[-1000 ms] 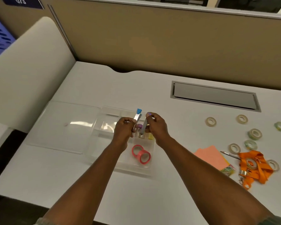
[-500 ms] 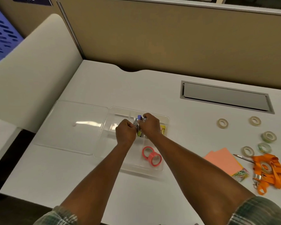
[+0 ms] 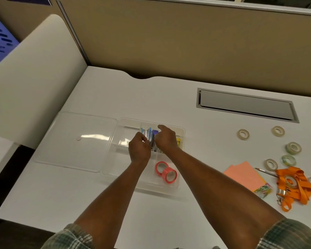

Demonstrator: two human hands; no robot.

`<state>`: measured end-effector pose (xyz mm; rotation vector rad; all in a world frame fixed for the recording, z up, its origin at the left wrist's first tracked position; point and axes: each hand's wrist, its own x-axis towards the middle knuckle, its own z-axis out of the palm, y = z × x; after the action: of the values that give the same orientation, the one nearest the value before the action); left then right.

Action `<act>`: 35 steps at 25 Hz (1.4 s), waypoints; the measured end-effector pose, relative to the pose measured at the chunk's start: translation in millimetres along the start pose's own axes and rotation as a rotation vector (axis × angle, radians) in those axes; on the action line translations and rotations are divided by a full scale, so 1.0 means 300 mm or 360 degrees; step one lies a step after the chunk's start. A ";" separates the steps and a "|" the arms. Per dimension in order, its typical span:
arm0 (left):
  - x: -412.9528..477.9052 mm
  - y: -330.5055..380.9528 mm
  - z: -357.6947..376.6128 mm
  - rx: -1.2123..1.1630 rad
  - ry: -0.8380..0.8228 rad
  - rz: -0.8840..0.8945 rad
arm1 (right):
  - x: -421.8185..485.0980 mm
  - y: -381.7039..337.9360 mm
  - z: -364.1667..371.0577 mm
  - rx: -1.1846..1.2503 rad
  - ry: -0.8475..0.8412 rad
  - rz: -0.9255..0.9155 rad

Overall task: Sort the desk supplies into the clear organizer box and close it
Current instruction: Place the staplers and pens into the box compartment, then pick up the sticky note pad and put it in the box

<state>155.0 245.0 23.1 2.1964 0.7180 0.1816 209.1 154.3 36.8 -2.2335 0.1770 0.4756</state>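
Clear lid [image 3: 75, 139] is laid flat on the desk [image 3: 169, 97], touching the organizer box [image 3: 113, 166] on its left. Colour-tipped metal pieces [image 3: 150, 136], held above the box a second ago, are now lowered into its back middle compartment. Left grip [image 3: 139, 150] is curled against them; a hold cannot be told. Right grip [image 3: 166, 139]: index finger now stretched out, hold unclear. Yellow item [image 3: 179, 141] sits back right, two red tape rolls [image 3: 166, 171] in front. Loose tape rolls [image 3: 243, 134], orange notes [image 3: 244, 177] and lanyard [image 3: 294, 184] are left on the desk.
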 end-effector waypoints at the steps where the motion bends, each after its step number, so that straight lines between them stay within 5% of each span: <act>1: -0.002 -0.002 0.004 0.0007 -0.0016 0.0004 | -0.001 0.003 -0.007 0.0014 -0.0008 0.0001; 12: -0.094 0.130 0.078 -0.0069 -0.0033 0.0234 | -0.100 0.119 -0.179 0.0057 0.0143 -0.0241; 25: -0.436 0.422 0.469 -0.0018 -0.0432 0.0544 | -0.256 0.633 -0.593 0.0085 0.0462 -0.0002; 35: -0.685 0.456 0.732 0.1090 -0.0863 0.0136 | -0.361 1.058 -0.840 -0.0459 0.0401 0.0315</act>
<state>121.6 -82.8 -2.1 2.7334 0.4021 -0.6923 90.4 -246.6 3.3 -2.5702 0.4917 0.3390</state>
